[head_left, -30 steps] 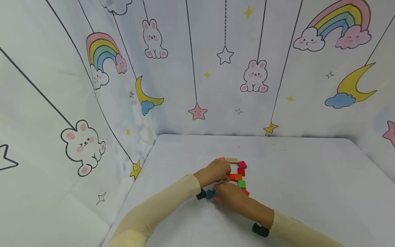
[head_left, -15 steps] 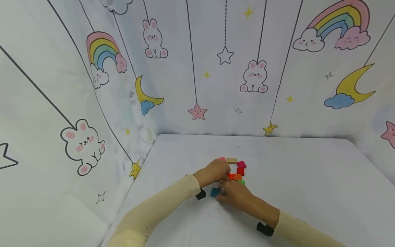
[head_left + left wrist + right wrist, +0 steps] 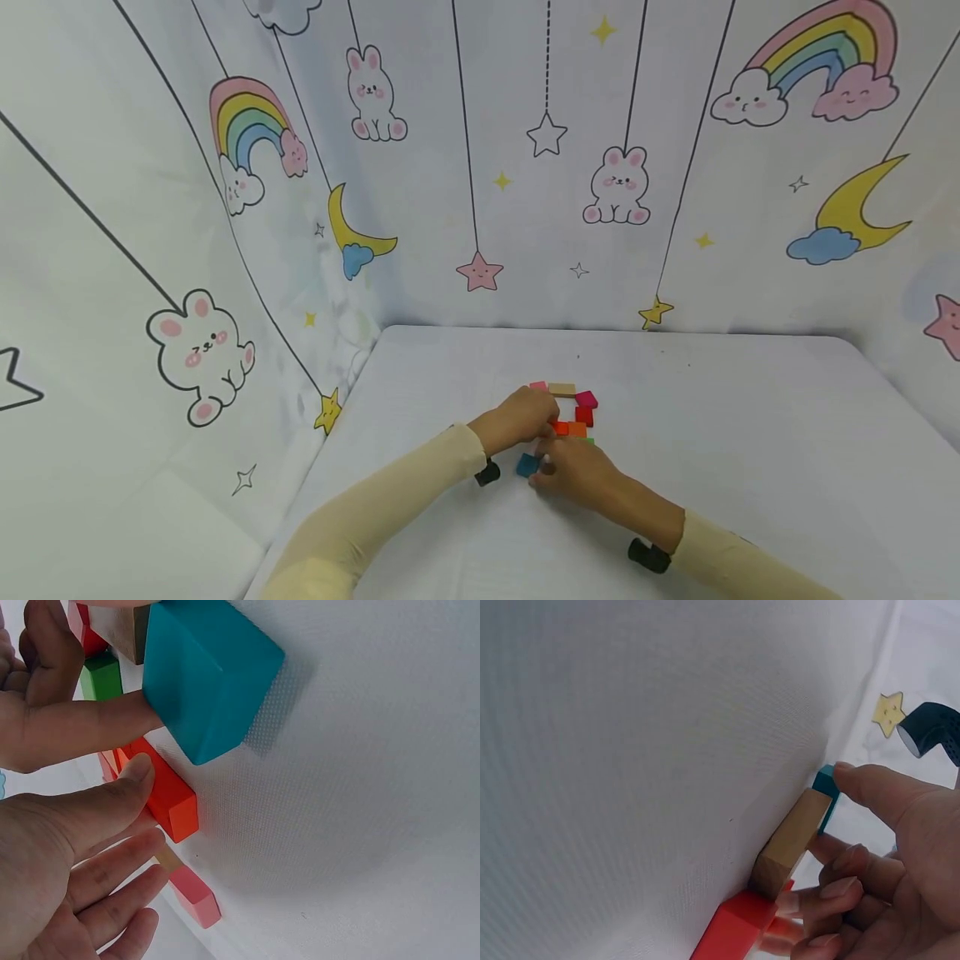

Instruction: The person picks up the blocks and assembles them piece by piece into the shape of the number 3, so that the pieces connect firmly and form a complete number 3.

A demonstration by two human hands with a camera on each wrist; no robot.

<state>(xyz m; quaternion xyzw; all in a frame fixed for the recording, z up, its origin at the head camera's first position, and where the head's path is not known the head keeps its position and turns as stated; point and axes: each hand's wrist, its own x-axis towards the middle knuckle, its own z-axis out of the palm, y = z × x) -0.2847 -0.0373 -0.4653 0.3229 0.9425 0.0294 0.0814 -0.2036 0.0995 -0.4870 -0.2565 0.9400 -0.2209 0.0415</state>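
My right hand (image 3: 573, 468) pinches a teal block (image 3: 527, 465) between thumb and a finger, close over the white tabletop. In the right wrist view the teal block (image 3: 825, 780) stands at the end of a plain wooden block (image 3: 791, 840), which a red block (image 3: 739, 926) adjoins. Just beyond, my left hand (image 3: 520, 414) holds a red-orange block (image 3: 176, 799), its thumb on one side and other fingers partly hidden behind. The left wrist view puts the teal block (image 3: 210, 682) nearest the camera, with a finger of the right hand (image 3: 82, 724) against it.
Past the hands runs a line of small blocks: pink (image 3: 538, 386), beige (image 3: 562, 389), magenta (image 3: 587, 400), red (image 3: 584, 416) and orange (image 3: 577, 429). A green block (image 3: 101, 676) is partly covered by the right hand. Printed cloth (image 3: 427, 208) walls the back and left.
The right hand has slid rightward and slightly away with the teal block, toward the row. It now covers more of the green and red blocks there. The left hand stays put.
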